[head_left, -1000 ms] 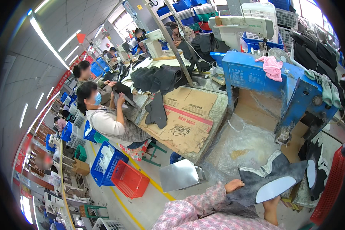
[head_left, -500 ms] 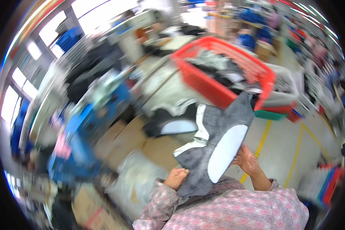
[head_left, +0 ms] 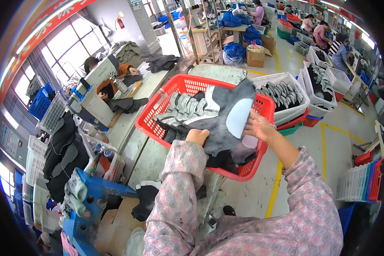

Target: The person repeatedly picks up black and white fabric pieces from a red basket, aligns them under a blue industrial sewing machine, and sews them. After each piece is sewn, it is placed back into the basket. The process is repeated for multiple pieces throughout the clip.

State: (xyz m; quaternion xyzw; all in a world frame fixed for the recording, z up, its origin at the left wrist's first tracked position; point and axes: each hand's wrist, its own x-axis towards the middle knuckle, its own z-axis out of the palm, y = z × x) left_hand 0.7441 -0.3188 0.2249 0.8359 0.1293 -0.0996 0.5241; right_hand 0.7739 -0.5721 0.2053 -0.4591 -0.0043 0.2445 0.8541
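Clock directions ran from the centre of the view. At eight o'clock stood a blue-painted metal machine frame [head_left: 83,198]. Inward, a pale, scuffed worktop [head_left: 151,160] reached to a red, perforated plastic basket [head_left: 264,109] at the centre, holding rippled, white-trimmed dark pieces [head_left: 179,113]. The left hand [head_left: 198,137] was pinched on the grey-black, soft, flat cutout [head_left: 219,121], at the cutout's eight o'clock edge. The cutout spread over the basket, its pale-blue, rounded patch [head_left: 239,117] to the right. The right hand [head_left: 260,126], fingers loosely extended, was at the patch's three o'clock edge; whether it gripped could not be told. Good handling probably meant light, even tension, an uncreased patch and edges clear of the rim. A white plastic basket [head_left: 292,110] stood at two o'clock.
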